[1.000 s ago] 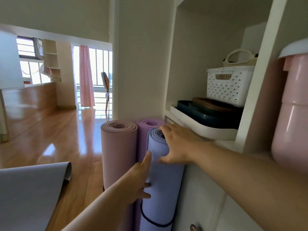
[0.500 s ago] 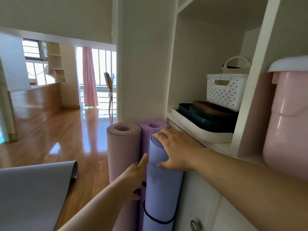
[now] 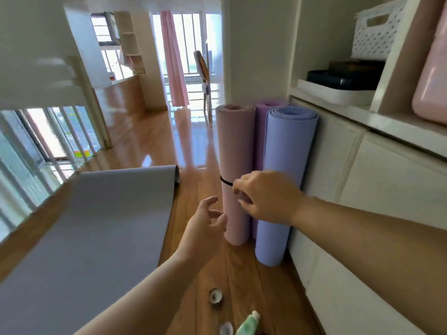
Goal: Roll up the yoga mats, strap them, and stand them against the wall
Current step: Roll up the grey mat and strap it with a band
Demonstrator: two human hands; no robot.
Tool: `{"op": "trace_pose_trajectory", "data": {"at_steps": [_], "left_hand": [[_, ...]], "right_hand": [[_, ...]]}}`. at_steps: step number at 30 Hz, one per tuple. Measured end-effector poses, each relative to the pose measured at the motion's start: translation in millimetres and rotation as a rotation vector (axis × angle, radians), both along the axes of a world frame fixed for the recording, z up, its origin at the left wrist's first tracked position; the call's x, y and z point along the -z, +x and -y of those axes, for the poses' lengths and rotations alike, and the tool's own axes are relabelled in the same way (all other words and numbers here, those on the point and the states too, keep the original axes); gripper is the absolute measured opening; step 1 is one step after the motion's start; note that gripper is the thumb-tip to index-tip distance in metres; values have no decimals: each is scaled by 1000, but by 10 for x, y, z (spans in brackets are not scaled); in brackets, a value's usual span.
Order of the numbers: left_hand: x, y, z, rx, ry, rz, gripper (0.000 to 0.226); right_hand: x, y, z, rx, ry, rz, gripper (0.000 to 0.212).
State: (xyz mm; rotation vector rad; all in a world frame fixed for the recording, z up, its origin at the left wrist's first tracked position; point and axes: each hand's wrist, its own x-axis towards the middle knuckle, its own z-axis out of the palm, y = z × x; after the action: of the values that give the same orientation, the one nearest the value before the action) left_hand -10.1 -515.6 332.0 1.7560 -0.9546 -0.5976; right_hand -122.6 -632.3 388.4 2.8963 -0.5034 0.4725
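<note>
Fingers | left hand (image 3: 205, 228) spread, empty | right hand (image 3: 266, 197) curled at black strap (image 3: 226, 182) on pink mat (image 3: 235, 141), pinch unclear

A white perforated basket (image 3: 372, 37), a white tray (image 3: 336, 94) of dark dishes (image 3: 343, 79) and a pink bin (image 3: 433, 76) sit on shelves above a white cabinet (image 3: 387, 189), while a tape roll (image 3: 215, 296) and a green tube (image 3: 248, 323) lie on the wooden floor (image 3: 150, 141).

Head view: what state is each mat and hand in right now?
pink mat: rolled, upright, black strap around it.
purple mat: rolled, upright, between the other two.
blue mat: rolled, upright, against the cabinet.
grey mat: unrolled on the floor.
left hand: open, holding nothing.
right hand: fingers curled by the strap; grip unclear.
</note>
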Motion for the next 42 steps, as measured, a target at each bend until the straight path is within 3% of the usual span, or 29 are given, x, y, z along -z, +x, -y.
{"op": "trace_pose_trajectory", "data": {"at_steps": [9, 12, 16, 22, 25, 30, 35, 38, 42], "left_hand": [[-730, -638, -2507, -167, 41, -100, 35], [-723, -724, -3251, -294, 67, -98, 32], [-463, -769, -4069, -375, 157, -16, 31], [456, -426, -4549, -349, 443, 8, 33], [1147, -171, -4471, -220, 692, 22, 40], [2305, 265, -4133, 55, 1137, 230, 54], [3188, 357, -4008, 23, 1229, 269, 69], [3561, 267, -4012, 44, 1312, 243, 92], [3919, 137, -4009, 9, 1314, 221, 105]], "right_hand": [[-570, -515, -1988, -52, 443, -159, 22], [-441, -664, -2580, -44, 582, -123, 18], [10, -684, -3301, -7, 721, -237, 20], [920, -389, -3753, 109, 972, -305, 29], [1494, -51, -3717, 217, 1143, -334, 31], [2665, 608, -3574, 464, 1463, -300, 47], [3611, 1015, -3597, 699, 1802, -292, 51], [4001, 1171, -3660, 803, 1913, -213, 47], [4333, 1269, -3815, 896, 2036, -130, 41]]}}
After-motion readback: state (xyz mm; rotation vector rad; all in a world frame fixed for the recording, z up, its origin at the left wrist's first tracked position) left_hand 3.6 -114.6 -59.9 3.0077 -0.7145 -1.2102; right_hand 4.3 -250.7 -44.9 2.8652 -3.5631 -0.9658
